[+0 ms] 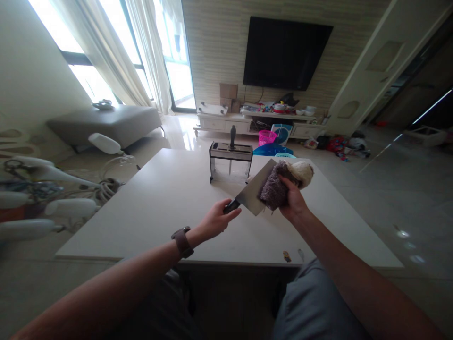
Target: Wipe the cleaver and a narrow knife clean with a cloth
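Observation:
Above the white table, my left hand (216, 220) is closed round the black handle of a cleaver (255, 192), whose wide blade points up and to the right. My right hand (294, 202) grips a fluffy cloth (275, 188), purplish-brown in front with a cream part behind. The cloth lies against the blade and hides its far right portion. Beyond the cleaver stands a knife block (230, 152) with clear sides and a dark slotted top. One dark-handled tool (232, 137) sticks up out of it.
The white table (148, 212) spreads under both hands. Two small objects, one of them yellow and dark (286, 256), lie at its near edge. Past the far edge are a pink basket (267, 137) and a TV cabinet (240, 126). White chairs (71, 208) stand on the left.

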`<action>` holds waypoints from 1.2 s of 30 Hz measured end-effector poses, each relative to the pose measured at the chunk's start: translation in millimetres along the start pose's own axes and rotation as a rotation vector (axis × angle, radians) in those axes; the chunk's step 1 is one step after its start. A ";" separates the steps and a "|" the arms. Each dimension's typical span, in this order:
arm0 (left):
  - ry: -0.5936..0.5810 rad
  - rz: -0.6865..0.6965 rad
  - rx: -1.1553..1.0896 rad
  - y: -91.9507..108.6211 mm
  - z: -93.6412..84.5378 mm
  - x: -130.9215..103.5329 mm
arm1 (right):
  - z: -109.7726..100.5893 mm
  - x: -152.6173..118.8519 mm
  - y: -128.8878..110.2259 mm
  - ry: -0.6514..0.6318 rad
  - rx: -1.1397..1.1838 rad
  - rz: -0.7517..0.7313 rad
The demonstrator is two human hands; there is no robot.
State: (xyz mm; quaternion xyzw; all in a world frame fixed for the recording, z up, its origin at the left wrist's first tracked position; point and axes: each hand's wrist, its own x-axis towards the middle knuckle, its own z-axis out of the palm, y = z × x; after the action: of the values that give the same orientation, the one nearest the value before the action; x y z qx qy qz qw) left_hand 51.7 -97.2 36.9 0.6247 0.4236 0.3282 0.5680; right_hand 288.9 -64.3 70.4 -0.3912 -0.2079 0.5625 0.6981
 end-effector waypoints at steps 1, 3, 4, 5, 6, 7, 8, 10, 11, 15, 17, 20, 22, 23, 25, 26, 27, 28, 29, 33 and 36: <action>0.013 0.005 -0.020 -0.7 0.4 1.3 | 2.3 -2.5 1.4 0.025 0.002 0.033; 0.042 0.032 -0.050 -2.3 0.8 3.7 | 6.7 -8.6 5.9 0.053 -0.006 0.099; 0.053 0.044 -0.057 -3.1 0.8 4.6 | 8.6 -11.9 9.0 0.039 -0.017 0.113; 0.058 0.053 -0.058 -3.9 0.6 5.2 | 10.0 -15.0 12.8 0.020 -0.030 0.125; 0.058 0.058 -0.051 -4.7 0.3 5.4 | 11.0 -17.9 16.9 0.003 -0.043 0.137; 0.055 0.060 -0.040 -5.5 -0.1 5.4 | 11.5 -20.4 21.2 -0.009 -0.055 0.149; 0.052 0.061 -0.027 -6.1 -0.5 5.1 | 11.6 -22.3 25.3 -0.016 -0.063 0.160; 0.049 0.058 -0.008 -7.0 -1.3 4.1 | 10.8 -24.5 32.1 -0.026 -0.067 0.180; 0.047 0.057 -0.008 -7.3 -1.5 3.6 | 10.1 -24.9 34.4 -0.030 -0.064 0.188; 0.035 0.042 -0.046 -7.0 -0.9 2.5 | 6.8 -23.9 36.8 -0.053 -0.051 0.202; 0.026 0.034 -0.058 -6.3 0.1 2.3 | 5.6 -23.2 36.2 -0.054 -0.054 0.192; 0.021 0.030 -0.062 -5.4 1.6 2.4 | 4.8 -22.9 35.3 -0.054 -0.065 0.188; 0.021 0.028 -0.063 -5.2 2.3 2.6 | 4.4 -22.9 35.0 -0.052 -0.075 0.199; 0.021 0.027 -0.062 -5.3 2.5 2.7 | 4.3 -22.9 34.9 -0.049 -0.078 0.204; 0.019 0.026 -0.061 -5.5 2.5 2.8 | 3.7 -22.8 34.8 -0.043 -0.081 0.205; 0.018 0.026 -0.061 -5.6 2.4 2.8 | 3.4 -22.6 34.9 -0.042 -0.080 0.204; 0.018 0.025 -0.062 -5.6 2.2 2.7 | 3.0 -22.5 35.0 -0.042 -0.079 0.201; 0.018 0.023 -0.061 -5.6 2.0 2.6 | 2.6 -22.3 35.2 -0.042 -0.077 0.198; 0.017 0.021 -0.061 -5.5 1.8 2.5 | 2.2 -22.1 35.4 -0.044 -0.077 0.199; 0.012 0.018 -0.054 -5.0 1.0 2.1 | 1.3 -21.3 35.7 -0.035 -0.083 0.216; 0.007 0.022 -0.054 -6.1 0.5 2.4 | 0.7 -20.5 35.8 -0.037 -0.078 0.230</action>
State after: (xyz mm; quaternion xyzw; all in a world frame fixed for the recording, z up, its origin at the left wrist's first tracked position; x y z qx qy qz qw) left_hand 52.2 -95.3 30.6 0.6124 0.4099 0.3479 0.5796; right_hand 260.4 -81.4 46.0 -0.4287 -0.1961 0.6373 0.6096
